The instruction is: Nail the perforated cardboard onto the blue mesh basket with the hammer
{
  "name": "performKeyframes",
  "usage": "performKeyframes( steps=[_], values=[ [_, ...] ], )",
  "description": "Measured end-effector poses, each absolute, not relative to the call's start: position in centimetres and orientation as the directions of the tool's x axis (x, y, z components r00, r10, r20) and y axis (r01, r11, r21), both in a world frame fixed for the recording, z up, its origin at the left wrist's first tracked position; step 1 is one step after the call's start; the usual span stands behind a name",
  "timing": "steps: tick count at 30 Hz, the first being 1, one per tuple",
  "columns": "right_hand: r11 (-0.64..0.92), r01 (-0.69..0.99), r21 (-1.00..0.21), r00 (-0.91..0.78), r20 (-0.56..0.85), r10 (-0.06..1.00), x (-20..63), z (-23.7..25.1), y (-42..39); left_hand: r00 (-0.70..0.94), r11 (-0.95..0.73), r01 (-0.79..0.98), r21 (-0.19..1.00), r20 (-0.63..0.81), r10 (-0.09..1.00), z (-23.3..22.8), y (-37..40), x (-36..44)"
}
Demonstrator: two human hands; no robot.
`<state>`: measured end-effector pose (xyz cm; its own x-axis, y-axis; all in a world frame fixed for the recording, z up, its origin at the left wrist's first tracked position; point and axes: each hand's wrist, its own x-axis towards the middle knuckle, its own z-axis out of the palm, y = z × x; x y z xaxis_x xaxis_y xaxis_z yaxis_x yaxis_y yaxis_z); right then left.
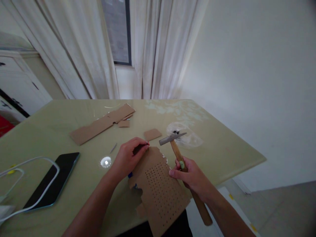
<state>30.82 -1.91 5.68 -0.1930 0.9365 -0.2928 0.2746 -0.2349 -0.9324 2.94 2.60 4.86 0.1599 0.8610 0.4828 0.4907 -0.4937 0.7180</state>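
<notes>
Lying at six o'clock on the table (229,156), over its near edge, the board (165,189) has its long axis running from eleven to five. Rows of holes fill much of it, so punching looks well along; the band toward eleven shows none. At one o'clock of it, the hammer (176,152), thin end toward two, sits clamped in the right hand's (192,174) fingers. The left hand's (127,158) fingertips pinch a red bit (147,143) at the board's eleven-o'clock end.
</notes>
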Motion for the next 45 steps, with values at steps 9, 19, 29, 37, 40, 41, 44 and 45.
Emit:
performKeyframes(
  steps=[9, 19, 29, 37, 40, 41, 44, 45],
  values=[
    [-0.364, 0.168, -0.916, -0.197, -0.393, 0.898, 29.9, 4.4, -2.7, 0.233, -0.484, 0.505, 0.714, 0.427, 0.874, 5.2, 2.7, 2.1],
    [0.132, 0.646, -0.752, -0.239, -0.035, 0.97, 31.9, 7.6, -0.4, 0.311, -0.49, 0.561, 0.667, 0.379, 0.871, 5.3, 2.5, 2.3],
    [0.387, 0.818, -0.425, -0.419, 0.019, 0.908, 30.1, 14.3, 1.1, 0.327, -0.478, 0.56, 0.677, 0.35, 0.878, 5.0, 2.4, 2.3],
    [0.451, 0.853, -0.261, -0.475, -0.032, 0.88, 29.6, 15.5, 1.6, 0.32, -0.465, 0.564, 0.682, 0.339, 0.885, 5.0, 2.4, 2.1],
    [0.45, 0.852, -0.269, -0.465, 0.007, 0.885, 29.5, 16.0, 1.5, 0.317, -0.461, 0.552, 0.695, 0.337, 0.887, 4.8, 2.4, 2.0],
    [0.449, 0.851, -0.273, -0.463, 0.012, 0.886, 29.5, 16.0, 1.5, 0.315, -0.459, 0.55, 0.698, 0.335, 0.888, 4.8, 2.5, 2.0],
    [0.457, 0.848, -0.267, -0.474, 0.0, 0.88, 29.4, 15.8, 1.6, 0.305, -0.448, 0.551, 0.704, 0.33, 0.893, 4.8, 2.5, 2.1],
    [0.463, 0.848, -0.258, -0.483, -0.013, 0.876, 29.3, 15.6, 1.6, 0.303, -0.444, 0.554, 0.704, 0.326, 0.895, 4.8, 2.5, 2.1]
  ],
)
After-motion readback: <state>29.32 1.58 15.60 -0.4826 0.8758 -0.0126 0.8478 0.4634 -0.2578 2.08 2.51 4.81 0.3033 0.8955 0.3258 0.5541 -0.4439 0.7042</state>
